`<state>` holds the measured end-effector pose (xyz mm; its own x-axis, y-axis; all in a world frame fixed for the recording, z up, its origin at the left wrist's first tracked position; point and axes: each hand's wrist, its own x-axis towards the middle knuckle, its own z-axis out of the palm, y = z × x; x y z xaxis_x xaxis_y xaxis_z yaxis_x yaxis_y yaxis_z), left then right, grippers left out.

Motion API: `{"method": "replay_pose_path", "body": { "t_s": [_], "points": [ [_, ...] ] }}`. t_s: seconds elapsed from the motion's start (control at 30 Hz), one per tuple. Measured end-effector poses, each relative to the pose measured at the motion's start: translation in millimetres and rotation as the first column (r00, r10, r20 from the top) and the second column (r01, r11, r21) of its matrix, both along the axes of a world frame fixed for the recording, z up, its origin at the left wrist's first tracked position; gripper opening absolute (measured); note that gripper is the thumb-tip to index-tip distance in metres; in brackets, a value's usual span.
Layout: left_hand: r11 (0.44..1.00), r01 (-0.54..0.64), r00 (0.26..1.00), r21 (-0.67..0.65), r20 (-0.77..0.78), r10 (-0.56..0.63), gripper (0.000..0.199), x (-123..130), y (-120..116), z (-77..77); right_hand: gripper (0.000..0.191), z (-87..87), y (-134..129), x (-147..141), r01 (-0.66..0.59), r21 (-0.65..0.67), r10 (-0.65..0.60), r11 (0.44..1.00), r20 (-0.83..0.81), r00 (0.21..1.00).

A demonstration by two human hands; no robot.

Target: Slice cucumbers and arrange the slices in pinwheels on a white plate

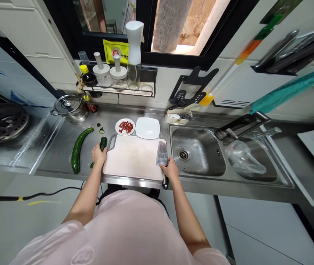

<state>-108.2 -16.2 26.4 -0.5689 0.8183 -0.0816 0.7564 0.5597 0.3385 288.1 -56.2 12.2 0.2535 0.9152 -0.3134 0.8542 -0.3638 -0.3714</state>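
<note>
My left hand is closed around a short piece of cucumber, just left of the cutting board. A long curved cucumber lies on the steel counter farther left. My right hand is at the board's right edge, its fingers on the cleaver, whose wide blade lies over the board with the black handle toward me. Behind the board are a small plate of chopped red pieces and a white square plate with nothing on it. Small green scraps lie near the cucumber piece.
To the right is a double sink with a plastic bag in its right basin. A lidded pot stands back left. A seasoning rack hangs behind. A stove burner is far left.
</note>
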Motion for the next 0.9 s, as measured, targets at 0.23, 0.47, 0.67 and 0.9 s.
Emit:
{"method": "replay_pose_path", "body": {
  "t_s": [0.23, 0.47, 0.67, 0.9],
  "points": [
    [0.993, 0.113, 0.993, 0.043, -0.029, -0.112, 0.053, 1.3, -1.9, 5.1, 0.036, -3.2, 6.5, 5.6, -0.003, -0.054, 0.001, 0.999, -0.042, 0.999],
    [0.896, 0.42, 0.903, 0.148, 0.034, -0.429, 0.052, 14.1, -1.8, 16.1, 0.022, 1.4, 12.2, 7.7, 0.041, 0.037, -0.036, 0.998, -0.134, 0.99],
    [0.74, 0.648, 0.736, 0.178, 0.106, -0.669, 0.051, 35.7, -3.4, 20.9, 0.024, 14.0, 15.2, 4.2, 0.128, 0.169, -0.071, 0.977, -0.308, 0.949],
    [0.641, 0.764, 0.633, 0.07, 0.111, -0.766, 0.05, 62.6, -11.1, 15.1, 0.021, 29.0, 18.4, -18.8, 0.012, 0.237, 0.062, 0.971, -0.303, 0.951]
  ]
}}
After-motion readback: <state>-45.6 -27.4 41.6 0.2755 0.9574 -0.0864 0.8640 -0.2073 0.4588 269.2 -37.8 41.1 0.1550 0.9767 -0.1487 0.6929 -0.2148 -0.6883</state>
